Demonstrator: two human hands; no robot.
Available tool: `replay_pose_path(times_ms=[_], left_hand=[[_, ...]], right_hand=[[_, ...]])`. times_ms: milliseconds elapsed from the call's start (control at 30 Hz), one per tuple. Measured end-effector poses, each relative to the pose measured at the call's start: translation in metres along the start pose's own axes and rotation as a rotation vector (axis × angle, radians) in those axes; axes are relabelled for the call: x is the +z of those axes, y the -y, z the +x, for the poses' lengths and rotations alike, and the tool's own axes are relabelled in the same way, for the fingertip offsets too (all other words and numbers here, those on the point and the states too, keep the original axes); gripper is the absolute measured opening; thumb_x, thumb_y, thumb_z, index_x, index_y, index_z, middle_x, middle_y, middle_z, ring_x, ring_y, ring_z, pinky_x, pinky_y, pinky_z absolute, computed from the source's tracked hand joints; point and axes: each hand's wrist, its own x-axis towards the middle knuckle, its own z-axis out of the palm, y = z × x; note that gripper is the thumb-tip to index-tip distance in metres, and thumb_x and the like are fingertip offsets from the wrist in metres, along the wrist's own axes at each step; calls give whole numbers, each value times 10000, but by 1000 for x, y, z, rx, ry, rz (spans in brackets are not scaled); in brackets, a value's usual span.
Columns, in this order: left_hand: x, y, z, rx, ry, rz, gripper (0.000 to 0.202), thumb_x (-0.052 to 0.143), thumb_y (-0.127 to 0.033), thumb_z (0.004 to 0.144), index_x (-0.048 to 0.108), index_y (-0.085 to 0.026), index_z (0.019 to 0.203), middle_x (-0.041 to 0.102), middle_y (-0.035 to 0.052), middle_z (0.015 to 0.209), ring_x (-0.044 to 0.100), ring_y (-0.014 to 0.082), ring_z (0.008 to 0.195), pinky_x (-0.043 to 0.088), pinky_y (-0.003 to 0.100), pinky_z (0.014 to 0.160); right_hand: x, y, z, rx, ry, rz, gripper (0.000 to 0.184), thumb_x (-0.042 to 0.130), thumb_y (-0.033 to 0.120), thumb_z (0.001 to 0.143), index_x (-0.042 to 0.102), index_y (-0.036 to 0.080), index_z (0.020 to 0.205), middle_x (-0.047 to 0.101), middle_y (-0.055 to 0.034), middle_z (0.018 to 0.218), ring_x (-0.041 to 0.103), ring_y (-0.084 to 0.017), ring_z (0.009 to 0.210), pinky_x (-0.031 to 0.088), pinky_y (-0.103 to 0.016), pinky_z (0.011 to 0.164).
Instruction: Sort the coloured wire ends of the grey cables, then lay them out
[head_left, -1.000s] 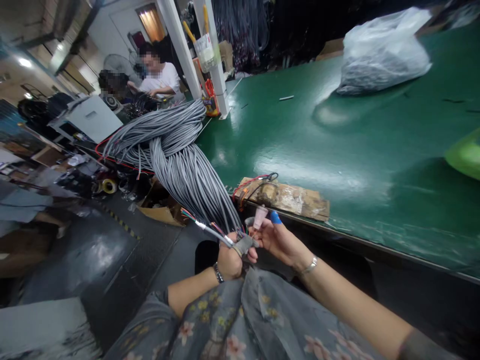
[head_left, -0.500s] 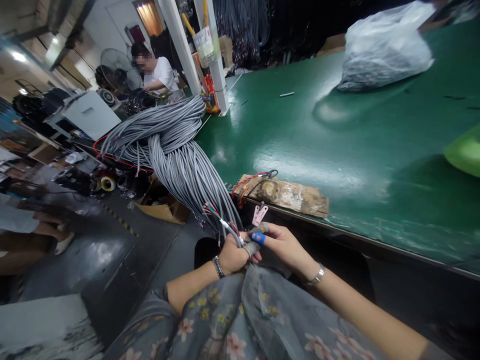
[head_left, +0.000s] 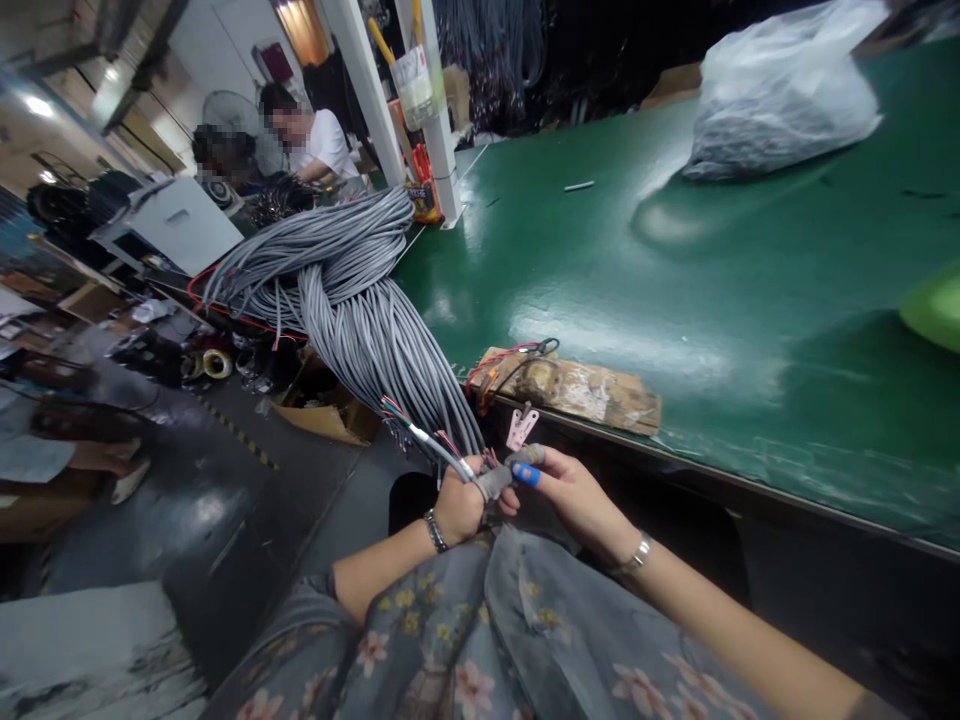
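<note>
A thick bundle of grey cables (head_left: 360, 310) hangs from the left end of the green table (head_left: 675, 290) down towards my lap. My left hand (head_left: 457, 505) is closed round one grey cable end (head_left: 431, 448) whose coloured inner wires fan out to the upper left. My right hand (head_left: 570, 490), with a blue cot on one fingertip and grey tape on another, pinches at the same cable end right beside the left thumb. A pink tag (head_left: 520, 428) hangs from the table edge just above both hands.
A worn wooden block with red and black wires (head_left: 577, 388) lies on the table edge. A clear plastic bag (head_left: 780, 95) sits far right, a green object (head_left: 934, 315) at the right edge. Two people sit far left by a white post (head_left: 367, 90). Cardboard box (head_left: 326, 415) on floor.
My right hand came down from the pink tag and closed in on the cable end held by my left hand. The cable end tilted slightly between frames.
</note>
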Motion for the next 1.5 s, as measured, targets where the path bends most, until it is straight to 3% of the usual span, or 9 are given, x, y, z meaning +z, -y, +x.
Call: replay_pose_path(times_ms=[233, 533, 667, 800, 967, 1133, 1500], left_hand=[[0, -10, -4, -17, 84, 80, 457, 720, -570, 595, 599, -133, 536, 606, 54, 480, 548, 131, 424, 460, 252, 474], [0, 5, -1, -5, -59, -70, 428, 680, -548, 651, 587, -133, 596, 610, 46, 477, 568, 137, 425, 440, 236, 454], [2, 4, -2, 5, -105, -150, 437, 715, -551, 602, 607, -129, 626, 616, 41, 477, 558, 132, 393, 412, 220, 401], [7, -5, -4, -15, -146, -269, 476, 760, -568, 512, 605, -130, 616, 585, 16, 428, 510, 111, 340, 400, 210, 364], [15, -17, -4, -15, -68, -307, 479, 782, -556, 483, 610, -126, 603, 575, 11, 419, 496, 101, 332, 401, 204, 359], [18, -19, -1, -35, 4, -231, 445, 762, -532, 536, 600, -120, 586, 562, 16, 423, 493, 98, 342, 372, 200, 362], [17, -16, 2, -52, -30, -126, 398, 738, -501, 538, 580, -137, 574, 537, -1, 400, 457, 89, 329, 345, 207, 367]], right_hand=[[8, 2, 5, 64, 118, -4, 396, 698, 533, 703, 502, 189, 729, 565, 22, 454, 527, -144, 418, 428, -296, 481], [16, -4, 2, 79, 26, 101, 363, 673, 492, 740, 454, 203, 755, 549, 41, 479, 500, -121, 442, 366, -270, 487], [7, -7, 2, 84, 72, 178, 358, 727, 475, 691, 507, 192, 690, 563, 18, 535, 515, -130, 507, 401, -290, 548], [-13, -12, 10, 111, -76, 227, 419, 774, 548, 592, 616, 176, 700, 576, -6, 642, 497, -128, 572, 418, -284, 571], [-17, -5, 26, 155, -70, 272, 566, 688, 709, 576, 659, 173, 756, 580, -13, 654, 485, -124, 572, 413, -263, 548], [-6, 5, 34, 86, -89, 229, 536, 722, 675, 571, 644, 163, 706, 576, -5, 593, 482, -120, 531, 390, -266, 524], [-2, 1, 35, 104, -147, 317, 517, 749, 648, 555, 650, 168, 719, 582, -5, 599, 471, -125, 527, 390, -265, 513]])
